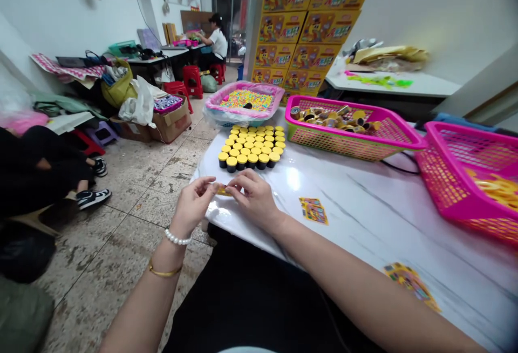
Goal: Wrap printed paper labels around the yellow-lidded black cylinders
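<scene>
My left hand [194,202] and my right hand [253,195] meet at the near corner of the white marble-look table [364,202]. Both pinch a small yellow piece [223,191] between their fingertips; what it is stays unclear. Just beyond the hands stand several black cylinders with yellow caps [253,147], packed in rows. A printed sticker [313,210] lies flat to the right of my right hand.
A pink basket [348,142] holds loose gold-and-black pieces. Another pink basket [465,180] sits at the right, a tray of coloured beads [245,102] behind the cylinders. Yellow cartons [307,24] are stacked at the back. Someone's legs [48,169] rest on the floor at the left; another person [216,42] sits far back.
</scene>
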The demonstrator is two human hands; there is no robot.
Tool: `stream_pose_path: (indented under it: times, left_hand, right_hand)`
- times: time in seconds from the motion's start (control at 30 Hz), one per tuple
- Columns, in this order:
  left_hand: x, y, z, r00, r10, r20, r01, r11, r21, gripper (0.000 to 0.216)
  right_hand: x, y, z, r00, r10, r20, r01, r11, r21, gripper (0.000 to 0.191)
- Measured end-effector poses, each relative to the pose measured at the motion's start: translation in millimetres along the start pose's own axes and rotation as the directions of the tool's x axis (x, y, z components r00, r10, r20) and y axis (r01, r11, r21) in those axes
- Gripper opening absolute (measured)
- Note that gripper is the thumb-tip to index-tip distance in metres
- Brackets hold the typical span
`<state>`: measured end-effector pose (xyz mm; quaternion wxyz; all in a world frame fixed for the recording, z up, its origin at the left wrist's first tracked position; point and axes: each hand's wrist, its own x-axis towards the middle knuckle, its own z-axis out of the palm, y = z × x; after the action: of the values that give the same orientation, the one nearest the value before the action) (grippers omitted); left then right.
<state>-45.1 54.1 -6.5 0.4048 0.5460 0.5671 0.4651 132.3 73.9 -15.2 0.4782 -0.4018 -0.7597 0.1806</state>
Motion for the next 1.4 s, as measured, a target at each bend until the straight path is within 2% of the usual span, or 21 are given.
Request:
stream_pose_path:
  times: [0.07,0.13,0.17,0.23,0.27,0.3,0.37,0.5,0.57,0.7,0.83,1.03,1.13,1.23,1.33,1.4]
  left_hand:
    - [-1.0,4.6,3.8,0.998,-0.054,0.011,0.055,0.980,-0.190,0.036]
    - [-1.3,6.2,7.8,0.999,-0.044,-0.024,0.036,0.960,-0.279,0.027]
    - [-1.4,6.1,9.5,0.998,-0.036,-0.055,0.017,0.953,-0.301,0.024]
    - [-1.6,5.2,12.0,0.992,-0.031,-0.119,-0.009,0.946,-0.325,0.021]
    - [-1.8,4.7,12.9,0.990,-0.032,-0.135,-0.015,0.943,-0.333,0.021]
    - [-2.1,4.4,13.6,0.990,-0.034,-0.134,-0.014,0.939,-0.343,0.021]
    - [-2.8,4.2,15.0,0.995,-0.027,-0.098,-0.010,0.933,-0.361,0.024]
    - [-5.2,4.8,17.8,0.999,-0.007,-0.046,-0.010,0.930,-0.367,0.033]
    - [-8.5,4.5,18.6,0.994,-0.010,-0.113,-0.030,0.939,-0.344,0.035]
    - [-19.7,0.7,20.2,0.955,0.023,-0.296,-0.088,0.975,-0.206,0.022]
    - [-28.3,-2.4,24.1,0.965,0.078,-0.249,-0.103,0.991,-0.088,0.020]
    - [-30.6,4.0,26.1,0.966,-0.001,-0.260,-0.037,0.989,-0.143,0.021]
    - [-33.4,9.5,25.7,0.958,0.012,-0.286,-0.044,0.993,-0.108,0.018]
    - [-34.0,14.3,23.4,0.971,0.074,-0.226,-0.076,0.997,0.003,0.016]
    - [-28.7,19.4,16.7,0.987,0.114,-0.111,-0.100,0.987,0.124,0.011]
    - [-22.8,23.3,11.1,0.993,0.104,-0.060,-0.093,0.981,0.168,0.015]
  right_hand:
    - [1.1,-2.0,-3.0,0.998,0.049,-0.033,-0.045,0.995,0.093,0.010]
    - [4.0,-2.7,-4.0,0.971,0.239,0.023,-0.236,0.934,0.270,0.028]
    - [6.0,-2.3,-4.5,0.927,0.362,0.095,-0.370,0.853,0.368,0.039]
    - [10.2,-0.6,-6.5,0.787,0.543,0.291,-0.609,0.616,0.498,0.050]
    - [12.1,0.3,-8.1,0.720,0.578,0.384,-0.686,0.508,0.521,0.050]
    - [13.7,1.2,-10.1,0.674,0.583,0.454,-0.730,0.432,0.530,0.049]
    - [15.5,2.2,-14.0,0.643,0.551,0.531,-0.759,0.372,0.534,0.047]
    - [14.1,3.4,-15.4,0.669,0.487,0.562,-0.743,0.433,0.510,0.038]
    - [12.3,4.1,-12.4,0.695,0.506,0.510,-0.719,0.469,0.513,0.033]
    - [8.7,2.5,-4.5,0.737,0.572,0.360,-0.666,0.522,0.533,0.028]
    - [5.4,-1.7,0.5,0.785,0.536,0.312,-0.609,0.574,0.547,0.026]
    - [3.2,1.2,4.6,0.778,0.545,0.314,-0.613,0.544,0.574,0.035]
    - [2.1,3.9,6.1,0.803,0.488,0.343,-0.589,0.560,0.583,0.039]
    - [0.5,3.4,5.6,0.843,0.367,0.393,-0.532,0.675,0.512,0.037]
    - [-0.9,-0.3,3.8,0.868,0.292,0.401,-0.442,0.823,0.358,0.017]
    - [-1.3,-2.5,3.5,0.877,0.288,0.385,-0.410,0.867,0.285,0.010]
